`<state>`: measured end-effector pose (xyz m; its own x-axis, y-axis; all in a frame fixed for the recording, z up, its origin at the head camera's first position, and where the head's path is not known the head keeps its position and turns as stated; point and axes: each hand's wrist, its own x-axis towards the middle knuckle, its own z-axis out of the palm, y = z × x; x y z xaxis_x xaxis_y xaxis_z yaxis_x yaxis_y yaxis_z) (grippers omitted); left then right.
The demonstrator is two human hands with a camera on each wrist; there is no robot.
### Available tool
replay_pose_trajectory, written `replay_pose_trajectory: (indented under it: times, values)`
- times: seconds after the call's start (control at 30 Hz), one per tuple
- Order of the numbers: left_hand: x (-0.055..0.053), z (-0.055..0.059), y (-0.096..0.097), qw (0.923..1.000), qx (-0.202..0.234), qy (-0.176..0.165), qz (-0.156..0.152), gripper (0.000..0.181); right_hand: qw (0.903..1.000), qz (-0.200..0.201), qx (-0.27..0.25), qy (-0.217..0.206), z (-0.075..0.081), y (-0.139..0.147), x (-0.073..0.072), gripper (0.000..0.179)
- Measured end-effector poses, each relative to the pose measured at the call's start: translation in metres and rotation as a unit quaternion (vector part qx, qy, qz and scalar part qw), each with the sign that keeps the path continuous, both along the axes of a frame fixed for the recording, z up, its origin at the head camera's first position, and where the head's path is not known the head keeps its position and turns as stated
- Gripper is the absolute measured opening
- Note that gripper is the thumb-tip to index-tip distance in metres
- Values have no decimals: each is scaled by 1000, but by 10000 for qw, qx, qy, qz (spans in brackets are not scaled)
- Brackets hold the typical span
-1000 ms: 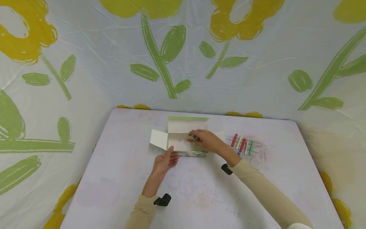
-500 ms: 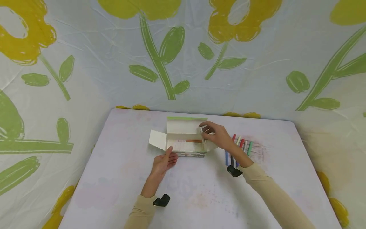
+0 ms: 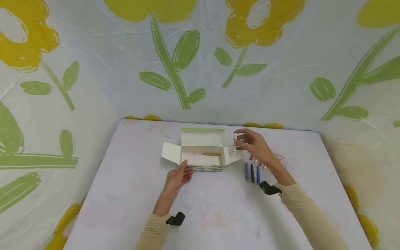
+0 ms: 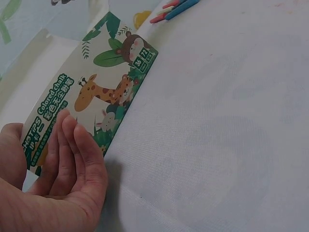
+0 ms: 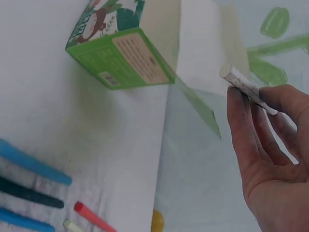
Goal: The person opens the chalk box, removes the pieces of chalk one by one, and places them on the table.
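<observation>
An open cardboard box of colored chalk [image 3: 208, 168] stands on the table with its flaps folded out. An orange-brown chalk stick [image 3: 211, 154] lies inside it, near the right end, above pale contents I cannot make out. My left hand [image 3: 176, 177] holds the box's near left corner, thumb at the rim and fingers along the printed front [image 4: 108, 82]. Right of the box, my right hand [image 3: 257, 146] is raised and pinches a white chalk stick [image 5: 244, 84] between thumb and fingers.
Blue chalk [image 3: 246, 171] and dark chalk [image 3: 252, 173] lie in a row right of the box. Behind them is red chalk [image 3: 251, 157], partly covered by the right hand. A flower-patterned cloth [image 3: 175, 62] hangs beyond the table's far edge.
My right hand has moved from over the box to the right, carrying the white chalk stick and uncovering the orange-brown one inside. The left hand keeps its place on the box.
</observation>
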<state>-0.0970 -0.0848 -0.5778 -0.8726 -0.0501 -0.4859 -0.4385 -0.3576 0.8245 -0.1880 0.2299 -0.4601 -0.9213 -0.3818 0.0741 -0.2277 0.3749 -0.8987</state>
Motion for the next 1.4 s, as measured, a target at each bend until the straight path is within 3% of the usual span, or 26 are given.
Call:
replay_pose_trajectory:
  times: [0.4, 0.73, 1.03, 1.4]
  values:
    - [0, 2, -1, 10000, -26, -3, -60, 69, 9978, -642, -52, -169, -8, 57, 22, 44]
    - [-1, 2, -2, 9999, -89, -9, -130, 67, 9961, -805, 79, -342, -37, 90, 41, 44]
    - [-1, 2, -1, 9998, -92, 3, -150, 66, 9886, -1170, 793, -522, -60, 109, 57, 50]
    - [-1, 2, -2, 9998, -128, -35, -166, 68, 9840, -1091, 1177, -769, -93, 117, 72, 43]
